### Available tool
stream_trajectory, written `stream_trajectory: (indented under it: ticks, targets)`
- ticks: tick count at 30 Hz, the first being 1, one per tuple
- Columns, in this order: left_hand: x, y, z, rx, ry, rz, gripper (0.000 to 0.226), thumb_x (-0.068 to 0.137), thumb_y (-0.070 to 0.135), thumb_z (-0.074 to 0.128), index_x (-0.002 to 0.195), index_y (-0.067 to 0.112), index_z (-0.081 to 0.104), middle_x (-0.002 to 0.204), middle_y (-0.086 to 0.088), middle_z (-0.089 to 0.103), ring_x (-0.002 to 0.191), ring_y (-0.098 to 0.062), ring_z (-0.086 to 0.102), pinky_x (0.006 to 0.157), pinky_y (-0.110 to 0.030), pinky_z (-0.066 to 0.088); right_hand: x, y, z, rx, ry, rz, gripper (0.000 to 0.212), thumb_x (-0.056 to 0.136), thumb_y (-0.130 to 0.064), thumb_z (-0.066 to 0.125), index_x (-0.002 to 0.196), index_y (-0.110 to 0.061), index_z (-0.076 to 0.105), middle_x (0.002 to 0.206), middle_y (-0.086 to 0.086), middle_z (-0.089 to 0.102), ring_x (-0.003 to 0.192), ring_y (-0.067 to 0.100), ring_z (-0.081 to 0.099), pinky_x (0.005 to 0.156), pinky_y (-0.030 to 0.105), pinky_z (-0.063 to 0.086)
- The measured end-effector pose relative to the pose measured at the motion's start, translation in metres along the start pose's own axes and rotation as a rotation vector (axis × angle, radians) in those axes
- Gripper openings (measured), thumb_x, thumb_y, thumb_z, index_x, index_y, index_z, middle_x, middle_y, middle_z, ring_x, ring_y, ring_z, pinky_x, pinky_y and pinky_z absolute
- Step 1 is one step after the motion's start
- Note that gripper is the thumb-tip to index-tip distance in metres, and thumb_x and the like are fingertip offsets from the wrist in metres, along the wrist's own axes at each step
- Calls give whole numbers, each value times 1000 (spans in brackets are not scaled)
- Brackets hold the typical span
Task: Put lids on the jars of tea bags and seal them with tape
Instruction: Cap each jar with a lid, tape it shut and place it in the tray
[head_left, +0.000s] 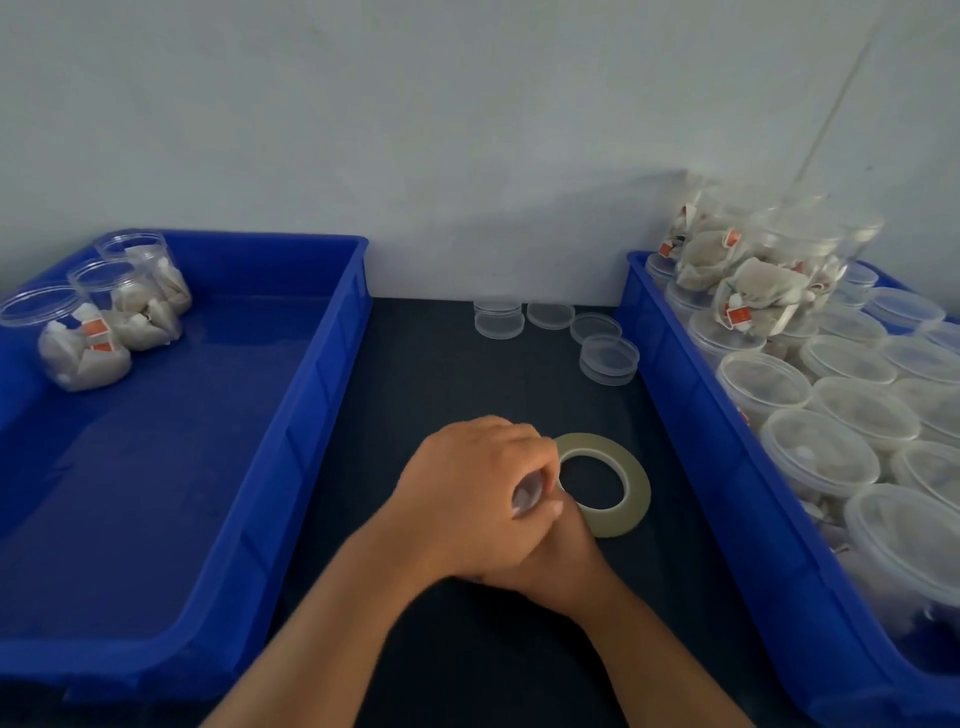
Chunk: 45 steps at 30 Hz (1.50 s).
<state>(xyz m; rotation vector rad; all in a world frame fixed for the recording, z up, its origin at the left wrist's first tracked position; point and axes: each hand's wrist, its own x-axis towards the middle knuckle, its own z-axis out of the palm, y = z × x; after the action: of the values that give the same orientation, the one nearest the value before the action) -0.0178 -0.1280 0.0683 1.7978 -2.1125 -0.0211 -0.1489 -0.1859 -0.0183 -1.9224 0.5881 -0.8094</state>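
Curling the fingers of the left hand tightly inward and pinching what looks like a small glossy clear piece against the right hand lying underneath. Not being able to tell whether that piece is a tape end or something else. Covering most of the right hand's fingers with the left, so not judging whether they are spread or closed.

Working right beside the flat beige ring of sealing tape, lying on the dark tabletop against the knuckles, probably so a strip can be pulled without reaching.

Leaving the shallow round clear plastic lids loose at the back of the table, some stacked, within easy reach of either hand.

Holding the three clear lidded jars of tea bags tipped in the far corner of the left blue plastic bin, most likely as finished pieces set apart.

Crowding many more clear tea-bag jars upright in the right blue plastic bin, with a few lying heaped on top at the back, seemingly waiting for lids and tape; judging most of the task as not yet done.
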Motion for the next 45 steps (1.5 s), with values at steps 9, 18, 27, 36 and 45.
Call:
stream_trajectory:
  ticks: [9, 18, 27, 36, 45]
  targets:
    - [-13, 20, 16, -35, 53, -462, 82, 86, 85, 27, 152, 37, 33, 149, 12, 41, 134, -12, 43, 97, -30, 44, 4, -16, 14, 38, 167, -132, 36, 87, -13, 79, 107, -39, 63, 96, -4, 71, 85, 15, 72, 72, 36, 64]
    - [-9, 9, 22, -64, 284, -293, 47, 90, 58, 44, 115, 33, 75, 108, 18, 69, 102, -5, 61, 80, -20, 45, -1, -5, 12, 6, 105, -40, 48, 75, -22, 89, 117, -29, 66, 109, -7, 73, 106, 18, 73, 82, 40, 63]
    - [-14, 3, 15, -164, 266, -217, 51, 90, 66, 49, 122, 34, 74, 127, 19, 64, 121, 1, 54, 102, -23, 46, 4, -16, 13, 43, 148, -120, 47, 82, -12, 87, 118, -29, 63, 109, -5, 71, 104, 20, 73, 79, 41, 63]
    - [-19, 7, 19, -150, 293, -358, 56, 86, 65, 53, 131, 38, 71, 120, 21, 62, 108, 2, 56, 87, -10, 35, 0, -5, 18, 86, 104, -16, 71, 72, -25, 97, 129, -43, 58, 127, -5, 67, 118, 20, 70, 90, 42, 62]
    - [-23, -1, 13, -207, 269, -186, 47, 85, 49, 73, 127, 30, 75, 119, 17, 66, 111, -1, 59, 95, -7, 37, 0, 2, 11, 107, 35, 6, 77, 69, -8, 97, 132, -16, 55, 121, 1, 70, 114, 25, 71, 85, 48, 63]
